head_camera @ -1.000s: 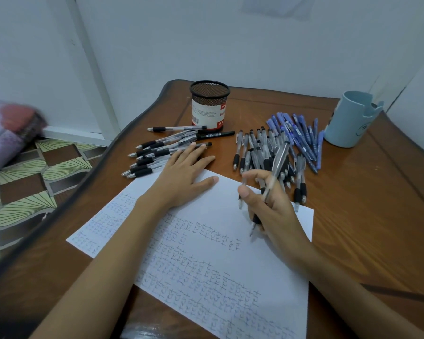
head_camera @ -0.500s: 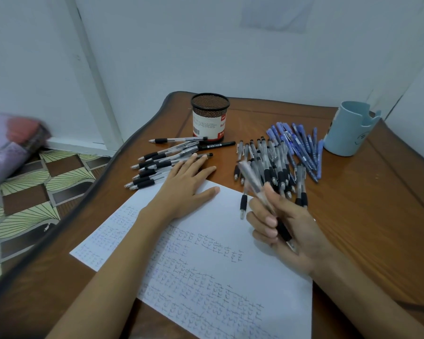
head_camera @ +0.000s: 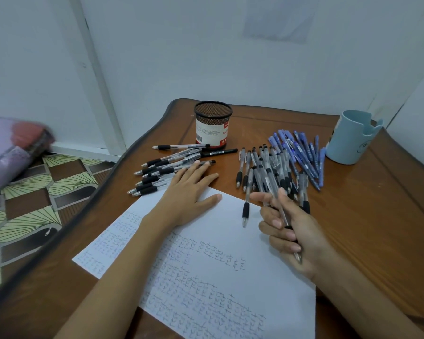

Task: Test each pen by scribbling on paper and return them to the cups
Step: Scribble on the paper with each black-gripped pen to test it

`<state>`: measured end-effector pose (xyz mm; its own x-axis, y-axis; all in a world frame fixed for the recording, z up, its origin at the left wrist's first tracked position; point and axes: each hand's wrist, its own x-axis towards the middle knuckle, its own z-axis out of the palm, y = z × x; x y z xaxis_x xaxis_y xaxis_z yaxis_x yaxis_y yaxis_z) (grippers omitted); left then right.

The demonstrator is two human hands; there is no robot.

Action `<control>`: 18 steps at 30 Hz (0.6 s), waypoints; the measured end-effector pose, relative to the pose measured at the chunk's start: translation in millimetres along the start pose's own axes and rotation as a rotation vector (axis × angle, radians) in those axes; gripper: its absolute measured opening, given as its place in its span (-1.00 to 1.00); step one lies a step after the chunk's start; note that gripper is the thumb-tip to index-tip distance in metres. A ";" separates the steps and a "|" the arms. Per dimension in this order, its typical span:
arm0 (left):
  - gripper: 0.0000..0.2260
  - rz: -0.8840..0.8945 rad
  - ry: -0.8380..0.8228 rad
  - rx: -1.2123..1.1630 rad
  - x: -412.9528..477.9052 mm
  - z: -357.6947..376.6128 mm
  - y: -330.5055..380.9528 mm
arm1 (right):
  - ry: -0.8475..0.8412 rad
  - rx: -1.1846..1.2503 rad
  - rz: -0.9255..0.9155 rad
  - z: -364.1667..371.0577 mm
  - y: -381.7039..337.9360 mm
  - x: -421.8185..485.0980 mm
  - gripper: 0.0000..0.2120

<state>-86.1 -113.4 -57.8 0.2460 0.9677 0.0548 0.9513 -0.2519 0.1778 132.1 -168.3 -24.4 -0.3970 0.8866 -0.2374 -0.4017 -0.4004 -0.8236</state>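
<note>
My right hand [head_camera: 294,231] curls round a clear plastic pen with a black rubber grip [head_camera: 278,201], palm up over the scribbled white paper sheet [head_camera: 218,241] under my flat left hand [head_camera: 184,192], whereas a second ago it pointed the pen down at the paper.

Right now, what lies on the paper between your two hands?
In the head view, one black-grip pen lies between the left hand and the right hand, which grips a second pen; otherwise the paper there is bare.

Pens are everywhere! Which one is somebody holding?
The clear pen with a black grip, gripped in the right hand above the paper. All the other pens lie loose on the table.
</note>
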 end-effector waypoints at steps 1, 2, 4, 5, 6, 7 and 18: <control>-0.39 0.000 0.002 -0.002 0.1 -0.2 -0.4 | 0.040 -0.063 -0.019 -0.7 -1.3 0.0 -0.57; -0.36 0.000 0.002 0.000 -0.1 0.2 -0.2 | 0.102 -0.177 -0.063 -2.2 -3.0 -0.7 -0.59; -0.39 0.000 0.006 0.005 -0.7 0.2 0.8 | 0.247 -0.436 -0.190 -1.5 -11.8 0.8 -0.66; -0.44 -0.001 0.001 0.006 -1.2 -0.3 1.7 | 0.312 -0.530 -0.233 0.3 -17.7 4.0 -0.70; -0.46 -0.003 -0.001 0.006 -1.4 -0.6 2.1 | 0.366 -0.606 -0.262 1.8 -23.9 9.4 -0.73; -0.47 -0.004 -0.001 0.006 -1.1 -0.8 2.0 | 0.412 -0.679 -0.278 3.6 -30.5 18.1 -0.74; -0.49 0.015 0.042 -0.013 -3.0 -0.4 1.5 | 0.635 -1.505 -0.401 -19.8 -59.9 118.8 -0.62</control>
<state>-85.4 -116.6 -57.2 0.2517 0.9627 0.0990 0.9451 -0.2666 0.1892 125.3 -34.3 -13.5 0.0511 0.9674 0.2480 0.8521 0.0873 -0.5161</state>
